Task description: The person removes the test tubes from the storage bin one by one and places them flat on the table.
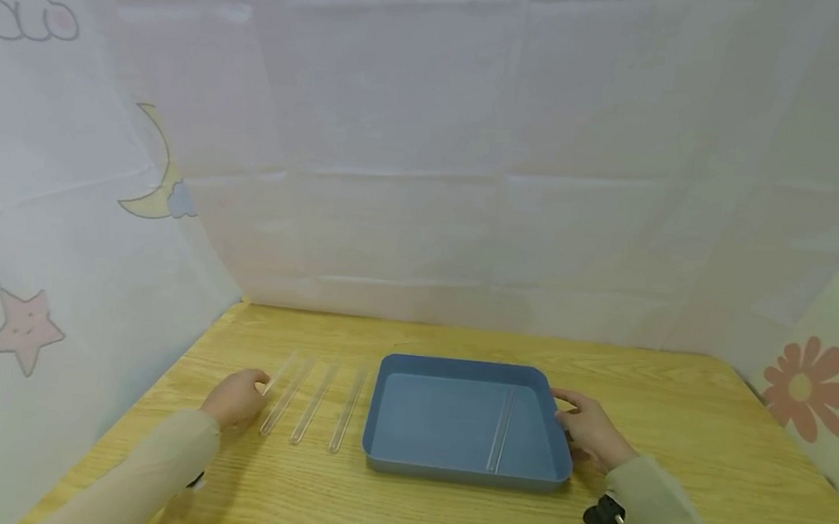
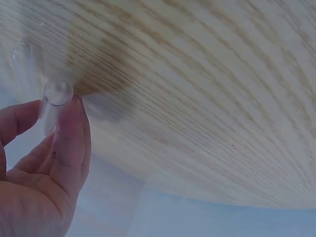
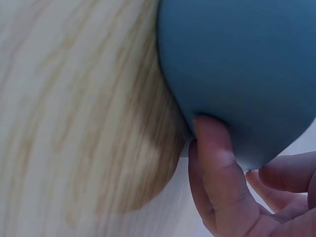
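Note:
My left hand (image 1: 235,397) is at the left of a row of clear test tubes. Thumb and fingertips pinch the leftmost test tube (image 2: 58,93), whose rounded end faces the left wrist camera. Beside it, three more test tubes lie roughly parallel on the table: one near the hand (image 1: 286,398), a middle one (image 1: 314,404) and one by the tray (image 1: 347,412). The shallow blue tray (image 1: 464,473) carries a single test tube (image 1: 500,431) toward its right side. At the tray's right wall, my right hand (image 1: 594,431) touches the outside with extended fingers (image 3: 215,148).
The wood-grain table (image 1: 397,514) extends around the tray. Pale printed sheeting (image 1: 504,153) hangs behind it and along both sides. A small black device (image 1: 603,518) is strapped at the right wrist.

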Demonstrator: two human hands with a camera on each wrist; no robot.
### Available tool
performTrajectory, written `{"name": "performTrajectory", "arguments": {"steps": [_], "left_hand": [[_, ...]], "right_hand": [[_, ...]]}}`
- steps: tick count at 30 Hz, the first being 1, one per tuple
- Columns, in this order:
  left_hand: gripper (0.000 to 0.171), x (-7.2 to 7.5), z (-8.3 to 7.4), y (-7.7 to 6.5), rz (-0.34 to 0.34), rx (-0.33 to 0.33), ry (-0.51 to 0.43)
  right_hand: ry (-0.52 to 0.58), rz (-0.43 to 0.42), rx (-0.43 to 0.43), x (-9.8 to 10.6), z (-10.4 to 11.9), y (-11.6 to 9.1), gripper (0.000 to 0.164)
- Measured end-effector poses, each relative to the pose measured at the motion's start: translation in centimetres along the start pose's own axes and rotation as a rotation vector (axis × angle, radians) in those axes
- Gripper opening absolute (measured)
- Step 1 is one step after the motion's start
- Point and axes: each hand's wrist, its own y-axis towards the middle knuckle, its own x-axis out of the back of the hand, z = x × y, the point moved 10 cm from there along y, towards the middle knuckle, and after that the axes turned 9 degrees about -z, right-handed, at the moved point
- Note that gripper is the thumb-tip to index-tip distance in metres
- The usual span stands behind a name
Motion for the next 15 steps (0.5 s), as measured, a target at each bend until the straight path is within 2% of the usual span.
{"name": "performTrajectory", "arguments": {"steps": [4,11,15], "left_hand": [[0.042,0.3,-0.5,0.4,-0.025,-0.048,0.094],[0.043,-0.1,0.0,1.5,-0.041,-0.023,0.170],[0.041,-0.2,-0.2,1.9,-0.062,-0.036,0.228]], "right_hand": [[0.002,0.000,-0.001,0.0,-0.1,-0.1,0.050],[0.001,-0.002,-0.004,0.0,0.0,-0.1,0.051],[0.000,0.001,-0.004,0.0,0.1,-0.1,0.051]]}}
